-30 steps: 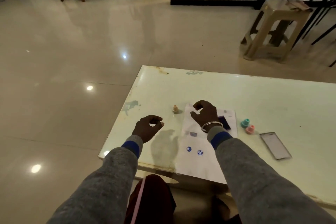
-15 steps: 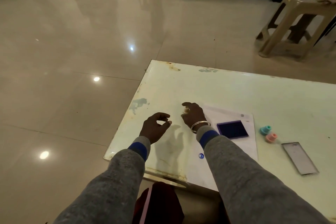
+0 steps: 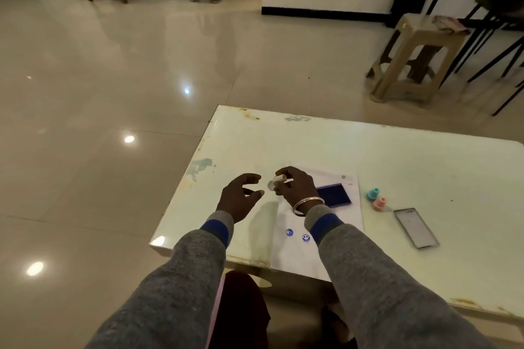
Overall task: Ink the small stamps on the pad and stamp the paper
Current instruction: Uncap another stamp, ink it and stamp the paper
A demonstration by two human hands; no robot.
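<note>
Right grip (image 3: 295, 187): I see it clamped on a small pale stamp (image 3: 276, 181) — above the white paper sheet (image 3: 295, 252).
Left grip (image 3: 241, 195): fingers apart — empty.

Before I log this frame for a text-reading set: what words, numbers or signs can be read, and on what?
No readable words or numbers.
Paper: two blue round stamp prints; the right one is a smiley face, the left one too small to read.
Stool: a small mark on its top edge, too blurred to read.

One head-worn camera looks forward and down, close over the table (image 3: 397, 156).
</note>
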